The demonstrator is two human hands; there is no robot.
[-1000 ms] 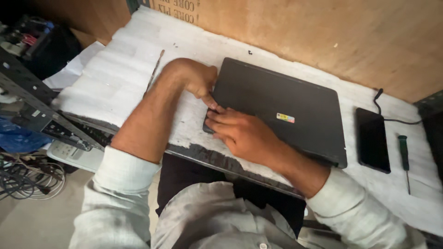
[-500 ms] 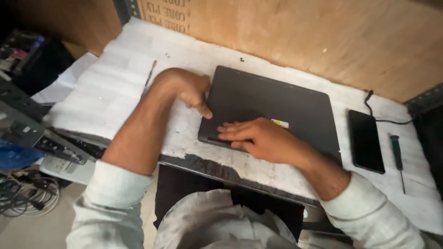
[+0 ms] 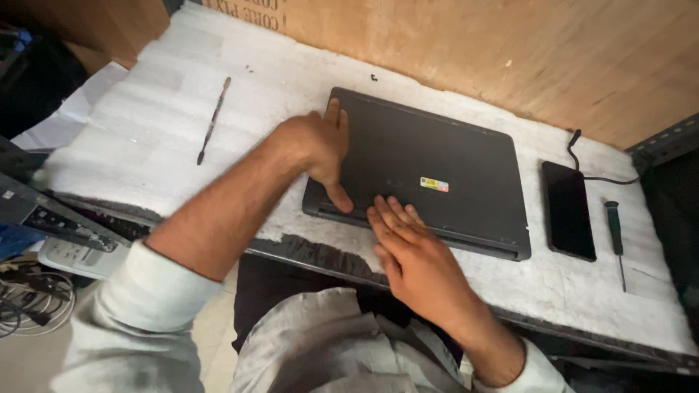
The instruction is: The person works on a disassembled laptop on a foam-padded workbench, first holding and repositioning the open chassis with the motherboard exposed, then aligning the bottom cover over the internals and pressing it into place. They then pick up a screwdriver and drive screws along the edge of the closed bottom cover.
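White padded bench [image 3: 145, 138], closed dark laptop [image 3: 437, 160] under both hands' flat, open fingers [image 3: 393, 215].

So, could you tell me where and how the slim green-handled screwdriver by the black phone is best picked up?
Pinch the slim green-handled screwdriver by its thick green handle, at the far end, coming from above. It lies flat on the white padded table top, handle away from the person, so the thin shaft offers little grip. Approach from its right: the black phone lies close on its left.

Place: small repair workshop
Evidence: screwdriver [image 3: 615, 227] at 3 o'clock, thin metal pry tool [image 3: 212, 121] at 10 o'clock, foam-padded bench [image 3: 145, 138], plywood wall [image 3: 510, 51] at 12 o'clock
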